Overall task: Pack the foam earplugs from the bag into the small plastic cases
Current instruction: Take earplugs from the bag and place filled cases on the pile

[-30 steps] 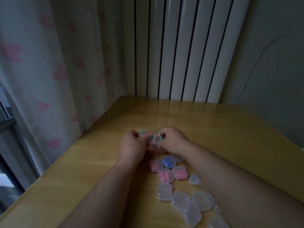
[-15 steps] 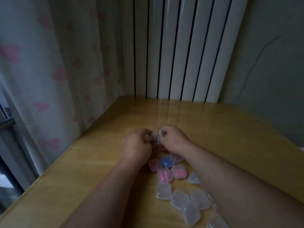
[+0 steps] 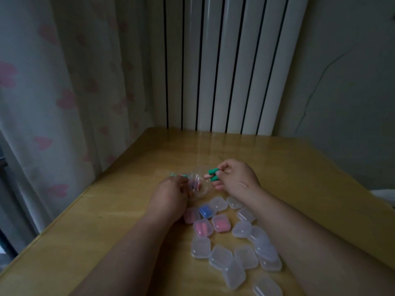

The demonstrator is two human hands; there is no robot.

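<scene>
My right hand (image 3: 236, 178) pinches two green foam earplugs (image 3: 213, 174) just right of the clear plastic bag (image 3: 197, 185). My left hand (image 3: 171, 196) grips the bag's left side on the table; coloured earplugs show dimly inside it. Several small translucent plastic cases (image 3: 220, 256) lie in front of my hands. Three of them hold pink earplugs (image 3: 203, 227) and one holds blue earplugs (image 3: 206, 211). The others look empty and closed.
The wooden table (image 3: 106, 221) stands in a corner, with a white radiator (image 3: 224, 71) behind it and a curtain with pink hearts (image 3: 53, 103) at the left. A grey wall rises at the right.
My right hand has come out of the bag to the right with two green earplugs pinched in it. My left hand still holds the bag.
</scene>
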